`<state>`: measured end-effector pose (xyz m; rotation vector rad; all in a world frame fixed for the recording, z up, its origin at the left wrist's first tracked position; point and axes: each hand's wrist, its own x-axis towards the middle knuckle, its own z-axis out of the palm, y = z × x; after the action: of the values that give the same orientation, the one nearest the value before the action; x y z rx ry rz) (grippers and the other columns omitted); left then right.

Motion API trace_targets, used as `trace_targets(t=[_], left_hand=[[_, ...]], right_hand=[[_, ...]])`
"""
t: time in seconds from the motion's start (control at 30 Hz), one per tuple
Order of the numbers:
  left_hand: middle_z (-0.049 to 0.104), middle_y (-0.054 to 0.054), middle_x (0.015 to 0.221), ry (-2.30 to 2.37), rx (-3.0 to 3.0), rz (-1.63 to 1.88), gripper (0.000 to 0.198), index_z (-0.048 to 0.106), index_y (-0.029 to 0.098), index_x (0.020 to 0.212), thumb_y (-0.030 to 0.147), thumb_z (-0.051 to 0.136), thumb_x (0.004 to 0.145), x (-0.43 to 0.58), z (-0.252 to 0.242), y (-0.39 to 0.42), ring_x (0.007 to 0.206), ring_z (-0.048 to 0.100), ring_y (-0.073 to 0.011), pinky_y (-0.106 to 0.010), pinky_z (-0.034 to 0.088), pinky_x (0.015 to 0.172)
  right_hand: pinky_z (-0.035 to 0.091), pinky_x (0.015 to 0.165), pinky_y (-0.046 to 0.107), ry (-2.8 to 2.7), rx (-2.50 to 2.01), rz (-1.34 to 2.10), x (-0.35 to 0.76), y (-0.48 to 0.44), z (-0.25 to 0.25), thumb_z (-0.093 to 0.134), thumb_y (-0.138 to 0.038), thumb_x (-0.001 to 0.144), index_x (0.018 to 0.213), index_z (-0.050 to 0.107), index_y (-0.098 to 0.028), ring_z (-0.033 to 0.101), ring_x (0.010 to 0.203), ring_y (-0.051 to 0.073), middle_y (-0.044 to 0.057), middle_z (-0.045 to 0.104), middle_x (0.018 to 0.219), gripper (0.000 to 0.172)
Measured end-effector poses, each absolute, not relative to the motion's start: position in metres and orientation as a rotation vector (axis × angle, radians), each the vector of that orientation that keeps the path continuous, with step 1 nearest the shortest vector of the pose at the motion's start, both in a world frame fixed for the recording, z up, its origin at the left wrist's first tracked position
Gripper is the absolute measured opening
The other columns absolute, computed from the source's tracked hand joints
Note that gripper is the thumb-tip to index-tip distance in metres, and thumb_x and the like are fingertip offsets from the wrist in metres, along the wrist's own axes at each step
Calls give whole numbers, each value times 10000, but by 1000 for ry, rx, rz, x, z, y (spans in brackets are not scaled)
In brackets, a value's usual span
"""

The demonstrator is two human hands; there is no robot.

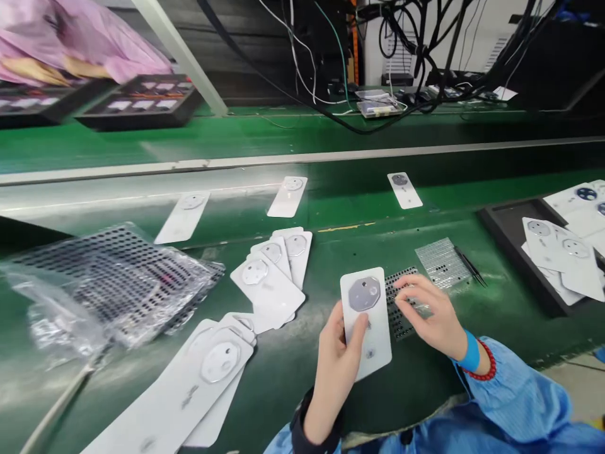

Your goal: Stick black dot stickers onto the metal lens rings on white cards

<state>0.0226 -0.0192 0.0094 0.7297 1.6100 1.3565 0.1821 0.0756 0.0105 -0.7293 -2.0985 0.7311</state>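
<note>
A white card (366,321) is gripped by the left hand (335,366), thumb on its face; just beside it, the right hand (435,318) fingertips are pinched on a perforated sheet (399,302); tweezers (469,265) lie beyond them.

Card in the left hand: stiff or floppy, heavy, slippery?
Probably fairly stiff: the card is flat though the left hand grips only its lower half. Likely light: thin, pinched by thumb and fingers alone. Possibly slippery: its face looks glossy, and cards on the table lie fanned.
</note>
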Motion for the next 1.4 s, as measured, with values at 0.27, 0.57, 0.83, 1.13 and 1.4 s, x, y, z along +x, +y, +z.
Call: trace_targets(t=[0.27,0.57,0.83,1.13,1.4], left_hand=[[616,19,670,1586,795,1486,175,628,179,823,349,606,860,52,43,-24,584,544,-111,-168,456,522],[559,47,603,1666,1025,1542,128,604,182,775,238,581,888,53,41,-29,535,512,-93,-165,438,509],[684,-3,647,1741,927,1524,141,704,166,859,291,643,834,51,45,-28,529,601,-139,-211,493,513],[694,-14,628,1677,875,1543,159,728,160,856,296,681,789,50,48,-25,511,610,-148,-216,498,488],[716,-34,662,1848,737,1531,221,716,145,837,352,718,761,43,46,-28,521,625,-157,-216,494,477]], right_hand=[[543,887,440,-2107,-556,574,164,57,39,542,-74,905,945,613,-182,593,1025,224,105,629,1047,135],[481,1037,428,-2252,-515,220,179,51,41,532,-41,897,984,667,-145,637,1085,198,103,713,1036,191],[408,1118,478,-2371,-533,168,187,40,43,432,-84,913,1251,616,-202,582,1229,233,80,688,1216,403],[414,1116,532,-2107,-561,772,190,43,45,404,6,862,1272,615,-247,420,1376,272,58,500,1440,526],[462,1096,478,-1986,-721,822,194,55,29,432,-26,928,1274,605,-262,486,1339,236,76,533,1409,453]])
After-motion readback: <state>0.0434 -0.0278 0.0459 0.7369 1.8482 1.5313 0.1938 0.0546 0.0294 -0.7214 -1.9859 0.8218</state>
